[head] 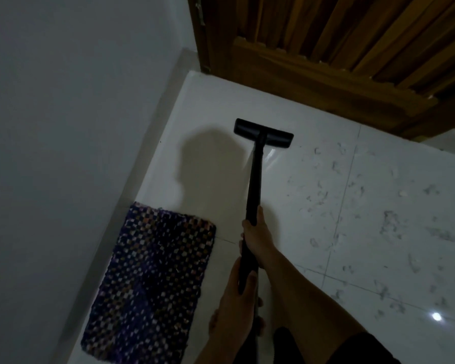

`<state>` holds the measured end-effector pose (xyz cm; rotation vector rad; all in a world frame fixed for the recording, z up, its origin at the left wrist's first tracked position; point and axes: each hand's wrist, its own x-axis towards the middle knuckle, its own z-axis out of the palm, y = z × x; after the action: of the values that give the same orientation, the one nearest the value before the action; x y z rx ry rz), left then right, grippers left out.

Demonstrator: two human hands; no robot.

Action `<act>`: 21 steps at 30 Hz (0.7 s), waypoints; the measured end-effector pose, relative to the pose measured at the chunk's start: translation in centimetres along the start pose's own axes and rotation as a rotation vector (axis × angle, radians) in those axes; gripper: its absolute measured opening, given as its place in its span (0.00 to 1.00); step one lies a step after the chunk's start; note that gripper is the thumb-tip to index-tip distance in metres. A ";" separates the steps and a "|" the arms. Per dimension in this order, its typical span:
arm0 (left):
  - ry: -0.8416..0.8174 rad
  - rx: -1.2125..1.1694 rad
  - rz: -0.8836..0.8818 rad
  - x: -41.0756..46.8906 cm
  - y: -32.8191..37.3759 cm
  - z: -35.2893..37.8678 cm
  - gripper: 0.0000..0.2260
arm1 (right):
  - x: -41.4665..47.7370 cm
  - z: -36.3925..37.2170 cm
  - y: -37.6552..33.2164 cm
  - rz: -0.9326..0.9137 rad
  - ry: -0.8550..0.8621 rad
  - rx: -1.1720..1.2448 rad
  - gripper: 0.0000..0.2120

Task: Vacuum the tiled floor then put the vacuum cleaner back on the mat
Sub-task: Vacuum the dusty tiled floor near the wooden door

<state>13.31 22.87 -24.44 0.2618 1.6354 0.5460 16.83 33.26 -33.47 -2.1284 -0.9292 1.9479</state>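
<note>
A black vacuum cleaner wand (254, 177) slants away from me, and its flat head (263, 133) lies on the white tiled floor (313, 114) near the door. My right hand (256, 239) grips the wand higher up. Lower down, my left hand (237, 295) grips the same wand. A purple checkered mat (147, 279) lies on the floor to the left of my hands, along the wall. Grey dust and fluff (389, 222) is scattered over the tiles to the right of the wand.
A grey wall (76, 114) runs along the left side. A brown wooden door (339, 48) closes the far end, just beyond the vacuum head. My bare foot (216, 321) stands on the tile below my left hand. The room is dim.
</note>
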 end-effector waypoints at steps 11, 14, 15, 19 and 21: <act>-0.020 -0.068 -0.027 3.8 5.2 3.8 0.21 | 3.8 -4.9 -5.1 -0.017 -0.020 -0.004 0.31; -0.021 -0.069 -0.001 5.0 6.6 5.2 0.21 | 5.0 -6.5 -6.4 -0.027 -0.015 -0.005 0.31; -0.025 -0.066 0.010 5.3 7.1 5.7 0.21 | 5.3 -7.1 -6.8 -0.031 -0.012 -0.007 0.31; -0.066 -0.056 0.033 5.8 8.7 7.4 0.20 | 6.4 -9.2 -7.7 -0.051 0.016 -0.031 0.31; -0.088 -0.063 0.030 5.9 9.2 8.2 0.19 | 6.7 -10.1 -7.6 -0.048 0.036 -0.019 0.31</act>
<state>19.14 35.19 -25.51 0.2607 1.5287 0.5998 23.45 45.97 -33.97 -2.1234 -0.9866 1.8794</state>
